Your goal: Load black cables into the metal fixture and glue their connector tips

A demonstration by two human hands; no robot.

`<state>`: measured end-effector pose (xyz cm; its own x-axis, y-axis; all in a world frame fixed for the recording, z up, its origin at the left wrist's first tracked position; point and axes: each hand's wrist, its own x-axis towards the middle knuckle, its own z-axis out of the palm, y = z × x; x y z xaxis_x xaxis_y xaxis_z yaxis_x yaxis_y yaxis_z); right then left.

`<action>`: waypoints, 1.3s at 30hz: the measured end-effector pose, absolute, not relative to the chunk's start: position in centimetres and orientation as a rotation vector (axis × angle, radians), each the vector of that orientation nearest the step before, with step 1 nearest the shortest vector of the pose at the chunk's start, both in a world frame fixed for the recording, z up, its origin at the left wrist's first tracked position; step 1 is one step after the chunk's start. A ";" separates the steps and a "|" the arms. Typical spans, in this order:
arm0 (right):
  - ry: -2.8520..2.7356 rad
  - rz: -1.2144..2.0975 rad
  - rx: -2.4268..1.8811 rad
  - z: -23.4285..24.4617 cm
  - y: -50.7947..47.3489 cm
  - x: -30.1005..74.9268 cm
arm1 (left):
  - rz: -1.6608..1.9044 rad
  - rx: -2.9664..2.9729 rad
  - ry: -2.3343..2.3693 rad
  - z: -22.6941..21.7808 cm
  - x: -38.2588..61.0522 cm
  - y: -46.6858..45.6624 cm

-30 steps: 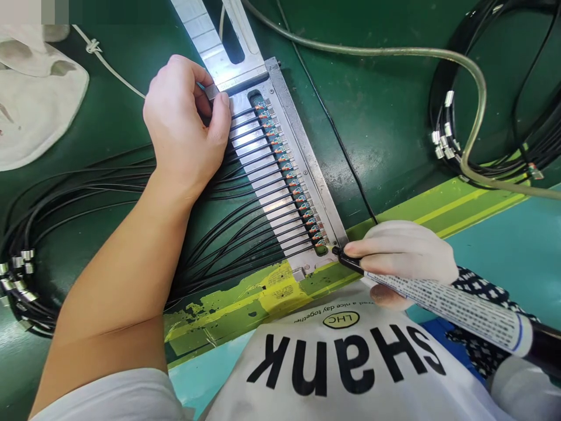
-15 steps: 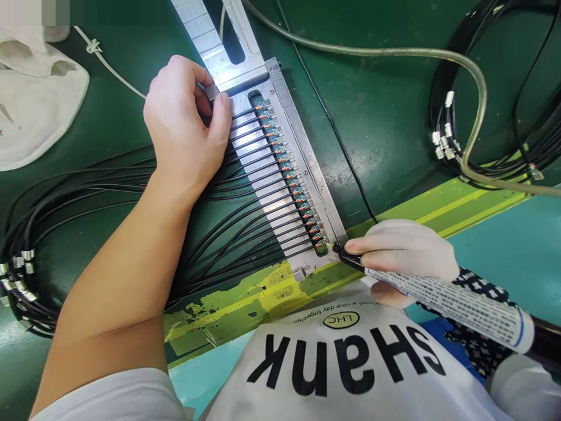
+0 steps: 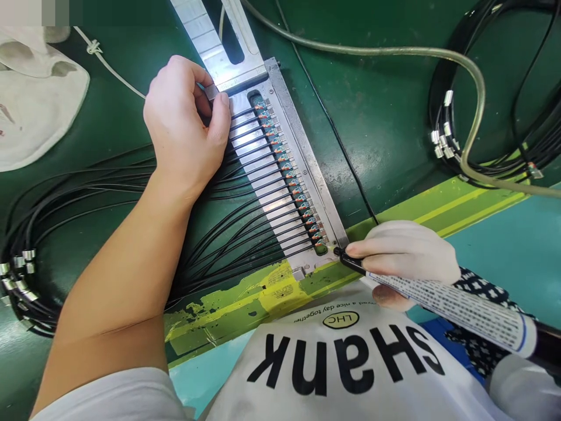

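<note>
A metal fixture [image 3: 305, 147] lies at a slant in the middle of the head view, its slotted lid [image 3: 202, 34] swung back at the top. In its long slot sits a row of small green circuit boards [image 3: 288, 167] with orange wire ends, each joined to a black cable [image 3: 265, 206] running left. My left hand [image 3: 186, 120], bare, is closed on the fixture's upper left edge, thumb on top and fingertips partly hidden. Gloved, my right hand [image 3: 409, 251] grips a marker pen [image 3: 456, 305] with a white printed barrel. The pen's tip is beside the slot's lower end; contact cannot be made out.
Coiled black cables with silvery ends lie left [image 3: 30, 280] and right [image 3: 447, 131]. A grey hose [image 3: 372, 51] crosses the green table [image 3: 385, 128]. A white cloth item [image 3: 39, 111] is at upper left. Yellow tape [image 3: 280, 286] lines the near edge.
The pen's tip has shifted slightly down and right, off the last board in the row. My left hand and the fixture have hardly moved.
</note>
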<state>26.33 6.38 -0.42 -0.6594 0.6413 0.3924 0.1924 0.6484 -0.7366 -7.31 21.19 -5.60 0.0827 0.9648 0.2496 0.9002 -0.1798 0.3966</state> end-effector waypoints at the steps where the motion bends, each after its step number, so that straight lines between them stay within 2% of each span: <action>1: -2.214 0.883 -0.625 -0.5 6.4 26.3 | 0.689 2.208 1.923 -5.6 -7.3 21.2; 12: -2.182 0.846 -0.552 -0.6 6.7 26.3 | 0.701 2.227 1.908 -5.7 -7.4 21.2; 23: -2.036 0.846 -0.689 0.2 5.4 25.6 | 0.704 2.283 1.879 -4.5 -7.3 21.3; 28: -1.413 1.173 -0.798 -0.3 6.8 26.4 | 0.661 2.391 1.966 -1.4 -6.4 21.1; 32: -0.866 1.269 -0.714 0.6 11.7 27.2 | 0.388 2.684 1.793 1.7 -2.0 22.8; 39: -0.482 1.254 -0.585 3.7 19.7 31.4 | 0.327 2.802 1.610 2.1 8.4 35.2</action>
